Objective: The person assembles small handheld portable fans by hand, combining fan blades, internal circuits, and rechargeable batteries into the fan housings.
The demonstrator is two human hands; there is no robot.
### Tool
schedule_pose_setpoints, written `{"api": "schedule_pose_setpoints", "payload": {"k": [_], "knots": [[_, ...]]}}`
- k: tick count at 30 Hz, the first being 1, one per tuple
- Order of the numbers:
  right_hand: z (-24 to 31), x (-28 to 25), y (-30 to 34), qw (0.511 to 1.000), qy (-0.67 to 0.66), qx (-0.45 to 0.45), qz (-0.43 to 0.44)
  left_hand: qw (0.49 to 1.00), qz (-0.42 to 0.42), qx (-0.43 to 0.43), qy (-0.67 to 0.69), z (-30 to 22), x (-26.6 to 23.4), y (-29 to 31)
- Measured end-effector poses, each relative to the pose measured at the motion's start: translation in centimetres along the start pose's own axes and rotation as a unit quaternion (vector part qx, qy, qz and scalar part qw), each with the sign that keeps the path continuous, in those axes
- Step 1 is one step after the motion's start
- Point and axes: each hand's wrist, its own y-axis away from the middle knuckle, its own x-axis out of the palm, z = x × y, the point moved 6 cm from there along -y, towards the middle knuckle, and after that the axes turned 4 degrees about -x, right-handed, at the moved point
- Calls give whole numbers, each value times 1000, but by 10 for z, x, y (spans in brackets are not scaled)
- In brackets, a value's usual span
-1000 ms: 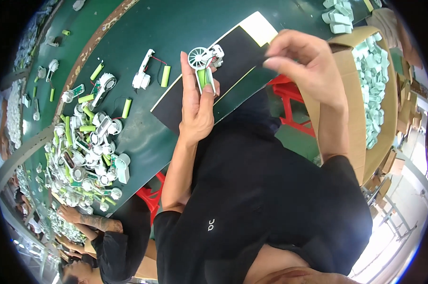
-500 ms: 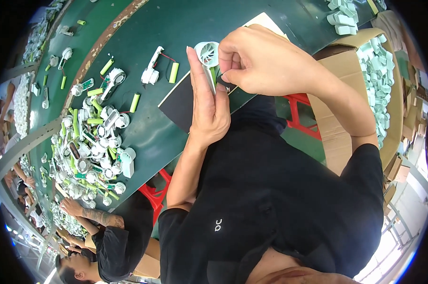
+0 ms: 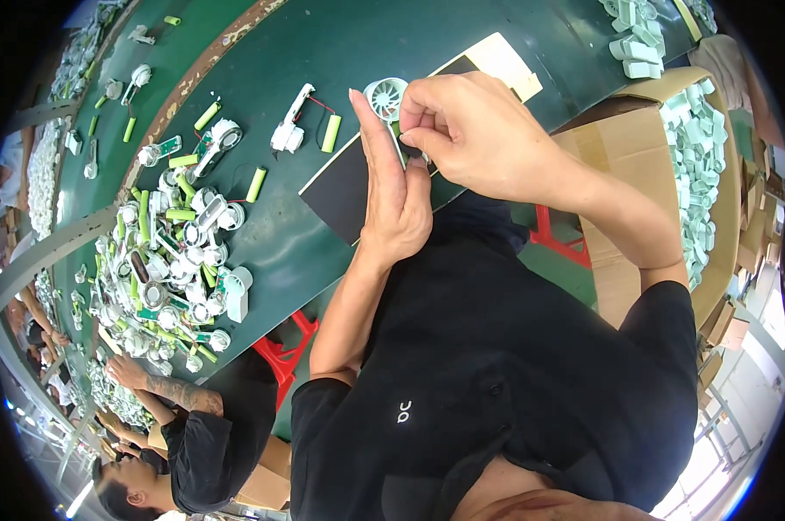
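Between my two hands stands a small mint-green handheld fan (image 3: 384,98), its round bladed head pointing away from me. My left hand (image 3: 396,204) holds its handle along the palm, fingers straight and pressed together, thumb on the near side. Curled in a pinch, my right hand (image 3: 492,130) presses at the handle just below the head. A bit of light green shows there, but the fingertips hide what they grip. Under the hands lies a black mat (image 3: 333,188). Left of it rests a white fan part (image 3: 290,126) wired to a light-green battery cell (image 3: 331,133).
A heap of white fan assemblies with green cells (image 3: 171,269) covers the table's left. On the right, a cardboard box (image 3: 622,165) holds mint-green shells (image 3: 696,174); more shells (image 3: 637,52) lie at the back right. A co-worker (image 3: 201,443) sits at lower left.
The whole view has shifted slightly. My right hand has moved a little lower along the handle, its fingers still pinched. My left hand keeps its hold on the fan.
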Motion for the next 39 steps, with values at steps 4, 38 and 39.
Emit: {"api": "schedule_pose_setpoints", "payload": {"k": [4,38,39], "knots": [[-2,4,0,999,31,-16,-25,999,-15,21,-23,-1,0,-4],[-30,25,-4,988,-85,-39,-126,996,-33,16,-81,2,-9,-7],[-32,26,-4,987,-85,-38,-128,996,-32,17,-82,1,-10,-8]]}}
